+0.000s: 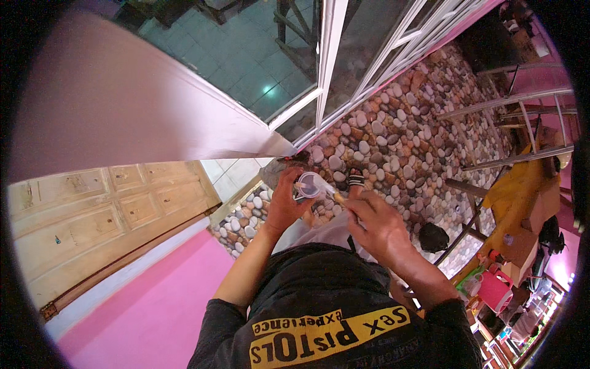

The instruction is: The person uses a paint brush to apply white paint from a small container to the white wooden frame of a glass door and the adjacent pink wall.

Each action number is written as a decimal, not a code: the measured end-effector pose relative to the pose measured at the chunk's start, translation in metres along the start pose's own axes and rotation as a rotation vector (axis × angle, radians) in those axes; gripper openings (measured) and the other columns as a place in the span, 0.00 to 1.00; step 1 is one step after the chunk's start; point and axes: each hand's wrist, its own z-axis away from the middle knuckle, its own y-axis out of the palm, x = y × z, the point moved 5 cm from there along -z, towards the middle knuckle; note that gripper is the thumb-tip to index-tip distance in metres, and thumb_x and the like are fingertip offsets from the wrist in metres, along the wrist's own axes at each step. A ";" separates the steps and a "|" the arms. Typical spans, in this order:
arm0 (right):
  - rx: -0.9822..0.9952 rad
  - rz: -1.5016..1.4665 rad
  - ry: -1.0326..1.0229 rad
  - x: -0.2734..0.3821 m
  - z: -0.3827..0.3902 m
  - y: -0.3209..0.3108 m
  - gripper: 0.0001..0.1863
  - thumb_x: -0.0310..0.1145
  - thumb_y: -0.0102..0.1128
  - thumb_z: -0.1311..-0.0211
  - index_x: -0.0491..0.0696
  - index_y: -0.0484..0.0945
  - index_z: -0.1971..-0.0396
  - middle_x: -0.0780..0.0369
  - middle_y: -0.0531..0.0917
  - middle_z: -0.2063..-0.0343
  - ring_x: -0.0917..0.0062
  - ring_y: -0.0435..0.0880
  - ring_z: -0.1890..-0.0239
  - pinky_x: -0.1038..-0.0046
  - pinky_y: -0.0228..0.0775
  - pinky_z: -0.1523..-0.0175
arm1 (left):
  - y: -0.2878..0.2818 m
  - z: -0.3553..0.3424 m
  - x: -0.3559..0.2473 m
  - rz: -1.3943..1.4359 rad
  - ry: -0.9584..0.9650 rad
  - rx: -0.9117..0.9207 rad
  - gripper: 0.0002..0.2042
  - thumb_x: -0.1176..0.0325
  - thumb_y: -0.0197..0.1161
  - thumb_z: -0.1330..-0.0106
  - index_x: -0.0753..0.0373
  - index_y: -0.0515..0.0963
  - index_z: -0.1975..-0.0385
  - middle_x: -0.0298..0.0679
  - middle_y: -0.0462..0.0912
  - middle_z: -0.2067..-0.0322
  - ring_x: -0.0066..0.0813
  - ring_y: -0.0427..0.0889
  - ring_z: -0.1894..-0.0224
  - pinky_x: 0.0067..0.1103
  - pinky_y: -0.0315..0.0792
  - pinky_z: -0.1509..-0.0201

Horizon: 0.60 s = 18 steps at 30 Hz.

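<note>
My left hand (284, 206) is wrapped round a small round cup (309, 185) with a whitish inside, held in front of my body. A paintbrush (338, 197) with a light wooden handle is gripped in my right hand (378, 224). The pale end of the brush reaches to the cup's right rim; whether it touches the rim I cannot tell. A light-coloured strip lies across the left part of the cup, too small to make out. Both hands are close together, the right one a little lower.
Ahead stands a white-framed glass window (326, 61) beside a pale wall (123, 104). A panelled wooden door (110, 215) and a pink wall (147, 307) are at left. Pebble-patterned floor (405, 123) spreads rightward to a ladder (525, 126), a red container (493, 290) and clutter.
</note>
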 end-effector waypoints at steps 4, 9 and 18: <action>0.010 0.205 -0.246 0.020 -0.011 0.012 0.14 0.23 0.65 0.43 0.44 0.80 0.56 0.55 0.78 0.61 0.59 0.84 0.61 0.64 0.80 0.60 | 0.004 0.001 -0.002 0.030 0.007 0.005 0.35 0.70 0.79 0.51 0.65 0.69 0.42 0.53 0.73 0.44 0.55 0.75 0.42 0.39 0.71 0.37; 0.139 0.396 -0.158 0.011 -0.018 0.051 0.10 0.33 0.60 0.44 0.46 0.79 0.63 0.61 0.77 0.64 0.68 0.81 0.58 0.71 0.75 0.55 | 0.003 0.002 -0.011 0.006 0.052 0.016 0.34 0.70 0.79 0.51 0.65 0.70 0.42 0.52 0.74 0.45 0.55 0.75 0.42 0.38 0.72 0.39; 0.181 0.456 -0.170 -0.001 -0.017 0.081 0.13 0.28 0.64 0.46 0.43 0.76 0.60 0.56 0.76 0.62 0.63 0.82 0.57 0.65 0.80 0.56 | 0.007 0.009 -0.001 -0.007 0.028 0.043 0.35 0.69 0.79 0.51 0.65 0.70 0.42 0.52 0.74 0.45 0.55 0.75 0.42 0.38 0.73 0.39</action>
